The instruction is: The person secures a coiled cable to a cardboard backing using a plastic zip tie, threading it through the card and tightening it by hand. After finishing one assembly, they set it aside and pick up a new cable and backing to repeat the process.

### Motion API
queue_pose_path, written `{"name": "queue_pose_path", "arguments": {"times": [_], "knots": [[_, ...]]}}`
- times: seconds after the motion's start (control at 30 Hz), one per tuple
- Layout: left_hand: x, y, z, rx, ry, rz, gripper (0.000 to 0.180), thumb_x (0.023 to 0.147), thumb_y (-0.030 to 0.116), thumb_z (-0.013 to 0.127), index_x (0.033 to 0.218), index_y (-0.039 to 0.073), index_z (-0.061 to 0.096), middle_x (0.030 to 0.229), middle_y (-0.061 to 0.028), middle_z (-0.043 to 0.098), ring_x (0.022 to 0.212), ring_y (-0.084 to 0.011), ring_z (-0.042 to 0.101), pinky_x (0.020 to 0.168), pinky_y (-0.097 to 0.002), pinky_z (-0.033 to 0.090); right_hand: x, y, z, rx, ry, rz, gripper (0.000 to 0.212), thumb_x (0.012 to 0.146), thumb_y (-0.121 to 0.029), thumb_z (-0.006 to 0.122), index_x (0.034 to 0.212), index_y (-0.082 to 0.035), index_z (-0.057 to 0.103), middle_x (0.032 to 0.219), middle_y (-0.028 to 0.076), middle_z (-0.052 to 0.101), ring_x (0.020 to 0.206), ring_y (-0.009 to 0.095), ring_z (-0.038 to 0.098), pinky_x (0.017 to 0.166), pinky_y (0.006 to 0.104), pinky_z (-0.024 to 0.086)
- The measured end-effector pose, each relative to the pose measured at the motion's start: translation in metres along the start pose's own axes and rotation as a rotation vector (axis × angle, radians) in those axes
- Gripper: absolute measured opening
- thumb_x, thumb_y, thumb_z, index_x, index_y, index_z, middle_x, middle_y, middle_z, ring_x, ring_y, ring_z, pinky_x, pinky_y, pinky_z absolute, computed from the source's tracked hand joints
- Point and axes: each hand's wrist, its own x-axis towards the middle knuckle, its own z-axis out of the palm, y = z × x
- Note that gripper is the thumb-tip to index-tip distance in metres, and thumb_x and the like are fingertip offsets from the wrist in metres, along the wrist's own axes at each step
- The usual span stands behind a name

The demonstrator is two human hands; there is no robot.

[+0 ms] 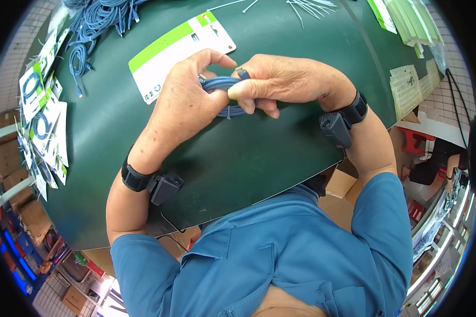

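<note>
Between my two hands is a coiled blue cable, held above the green table. My left hand curls round the left side of the coil, its index finger arched over the top and its thumb below. My right hand pinches the coil's right side between thumb and fingers. A plug end sticks up by the right fingers, and another metal tip shows beside the left palm. A small tie sits at the coil's lower edge. Just beyond my left hand lies a white and green card, flat on the table.
A heap of coiled blue cables lies far left. Carded cables pile along the left edge. White cable ties are scattered at the far side. Stacked green and white cards and a printed sheet lie right. Another person is beyond the right edge.
</note>
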Motion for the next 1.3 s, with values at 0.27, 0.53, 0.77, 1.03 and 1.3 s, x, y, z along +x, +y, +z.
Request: {"name": "queue_pose_path", "arguments": {"times": [0.27, 0.53, 0.77, 1.03, 1.3], "knots": [[0.003, 0.015, -0.011, 0.128, -0.192, -0.152, 0.024, 0.085, 0.015, 0.077, 0.103, 0.0, 0.076, 0.082, -0.0161, 0.074, 0.075, -0.0204, 0.071, 0.069, -0.0372, 0.056, 0.004, -0.008, -0.001, -0.118, -0.108, -0.02, 0.049, 0.111, -0.039, 0.054, 0.084, -0.001, 0.067, 0.066, 0.003, 0.059, 0.055, 0.009, 0.056, 0.053, 0.026, 0.046], [0.0, 0.025, -0.026, 0.144, -0.119, -0.015, 0.062, 0.084, 0.015, 0.082, 0.141, 0.0, 0.061, 0.089, -0.0083, 0.072, 0.088, -0.0146, 0.069, 0.078, -0.0313, 0.054, -0.004, -0.016, 0.003, -0.1, 0.035, -0.091, 0.044, 0.111, -0.035, 0.054, 0.084, -0.002, 0.065, 0.069, 0.002, 0.061, 0.054, 0.009, 0.056, 0.053, 0.0252, 0.046], [-0.013, 0.053, -0.033, 0.357, 0.619, 0.682, 0.099, 0.077, 0.003, 0.086, 0.163, 0.003, 0.034, 0.135, -0.0156, 0.058, 0.112, -0.0206, 0.062, 0.082, -0.0356, 0.053, -0.021, -0.022, -0.014, 0.065, 0.32, -0.206, 0.039, 0.112, -0.032, 0.055, 0.087, -0.003, 0.064, 0.074, 0.002, 0.06, 0.056, 0.009, 0.052, 0.053, 0.025, 0.044], [0.004, 0.039, 0.031, 0.368, 0.249, 0.559, 0.104, 0.076, 0.014, 0.092, 0.162, 0.005, 0.035, 0.126, -0.0166, 0.062, 0.103, -0.029, 0.066, 0.082, -0.0403, 0.056, -0.012, -0.016, -0.011, 0.567, 0.234, -0.308, 0.041, 0.112, -0.04, 0.057, 0.093, -0.004, 0.063, 0.076, 0.0, 0.054, 0.058, 0.008, 0.044, 0.051, 0.0231, 0.039], [0.006, 0.025, 0.017, 0.424, 0.247, 0.601, 0.073, 0.076, 0.009, 0.091, 0.143, 0.006, 0.061, 0.103, -0.0131, 0.07, 0.09, -0.0284, 0.069, 0.077, -0.0365, 0.057, -0.008, -0.021, -0.01, 0.323, 0.601, -0.337, 0.042, 0.102, -0.024, 0.073, 0.128, 0.007, 0.061, 0.086, 0.004, 0.065, 0.063, 0.006, 0.052, 0.055, 0.0221, 0.044]]}}
